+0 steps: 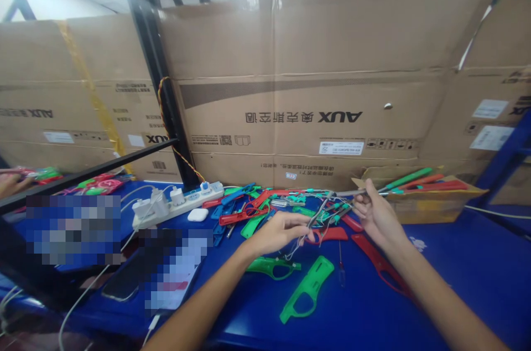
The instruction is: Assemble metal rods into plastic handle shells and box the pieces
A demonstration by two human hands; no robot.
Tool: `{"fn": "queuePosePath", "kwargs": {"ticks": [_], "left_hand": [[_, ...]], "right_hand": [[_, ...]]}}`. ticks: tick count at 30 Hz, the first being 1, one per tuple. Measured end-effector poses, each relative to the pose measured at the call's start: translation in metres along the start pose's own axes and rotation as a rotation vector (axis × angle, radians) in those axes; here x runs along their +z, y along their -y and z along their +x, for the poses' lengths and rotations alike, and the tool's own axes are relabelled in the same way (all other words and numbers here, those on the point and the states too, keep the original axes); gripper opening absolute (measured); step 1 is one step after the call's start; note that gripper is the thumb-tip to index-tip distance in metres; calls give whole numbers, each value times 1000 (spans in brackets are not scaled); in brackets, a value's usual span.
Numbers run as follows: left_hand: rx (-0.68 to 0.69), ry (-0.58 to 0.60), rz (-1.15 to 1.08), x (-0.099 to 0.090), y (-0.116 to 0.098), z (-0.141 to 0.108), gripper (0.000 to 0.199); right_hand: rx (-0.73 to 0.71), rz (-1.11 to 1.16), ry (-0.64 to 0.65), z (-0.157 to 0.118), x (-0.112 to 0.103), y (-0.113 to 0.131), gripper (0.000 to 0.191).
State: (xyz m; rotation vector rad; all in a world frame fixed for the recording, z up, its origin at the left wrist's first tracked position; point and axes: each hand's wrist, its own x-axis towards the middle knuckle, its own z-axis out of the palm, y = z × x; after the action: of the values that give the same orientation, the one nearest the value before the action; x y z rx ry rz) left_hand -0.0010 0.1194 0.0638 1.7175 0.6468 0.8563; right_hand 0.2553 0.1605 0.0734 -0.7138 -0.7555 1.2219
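Observation:
My left hand [286, 232] pinches a thin metal tube [318, 210] with fine pale wires [293, 251] dangling below the fingers. To its right, my right hand [377, 212] has its fingers closed on a slim grey metal rod [350, 193], whose full length I cannot make out. Under and behind both hands lies a tangled heap of red, blue and green plastic shells, metal tubes and wires. Nearest me rest a green lighter-handle shell [312, 284] with a finger loop and another green shell [274, 267]. A red shell [379, 262] lies below my right wrist.
An open cardboard box [431, 208] with long coloured pieces stands at the right. At the left are a white power strip [180, 204], a white earbud case [198, 215], a phone [136, 268] and cables. Another person's hand [12, 182] shows at the far left.

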Motion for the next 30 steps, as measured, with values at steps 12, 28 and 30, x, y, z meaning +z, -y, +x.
{"fn": "queuePosePath", "kwargs": {"ticks": [12,28,30], "left_hand": [[-41,59,171,-4,-7,-2,34],[-60,81,225,-9,-7,-2,34],[-56,83,234,-10,-4,-2,35]], "right_hand": [[-73,-36,-44,-1,2,7,56],[-90,-60,-49,-1,2,8,57],[-109,-67,-58,-1,2,9,57]]}}
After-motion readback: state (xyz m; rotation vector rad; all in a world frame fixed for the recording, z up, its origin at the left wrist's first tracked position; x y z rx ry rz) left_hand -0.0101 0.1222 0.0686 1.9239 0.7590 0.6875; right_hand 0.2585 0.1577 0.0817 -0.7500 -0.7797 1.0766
